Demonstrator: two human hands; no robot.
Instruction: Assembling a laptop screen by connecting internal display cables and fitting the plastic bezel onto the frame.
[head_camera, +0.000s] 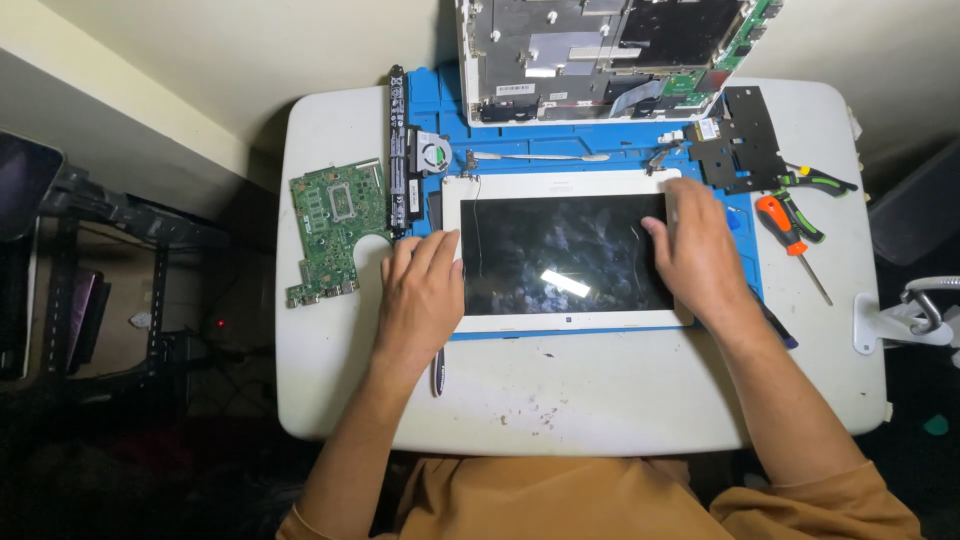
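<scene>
1. The screen panel (565, 250) is a flat rectangle with a glossy black glass and a white frame. It lies on a blue work mat (440, 100) in the middle of the white worktop (600, 400), which has rounded corners and some small stains near the front edge.
2. The left hand (422, 290) rests flat on the left edge of the panel, fingers spread and loose, not clenched on anything.
3. The right hand (700, 250) lies open on the right edge of the panel, the thumb on the glass (no closed hold here either).
4. A green circuit board (335, 225) lies near the left edge of the worktop, and beside it a long black battery (398, 145).
5. An orange screwdriver (785, 230) and green-handled pliers (815, 185) lie near the right edge.
6. The front strip of the worktop is mostly bare.
</scene>
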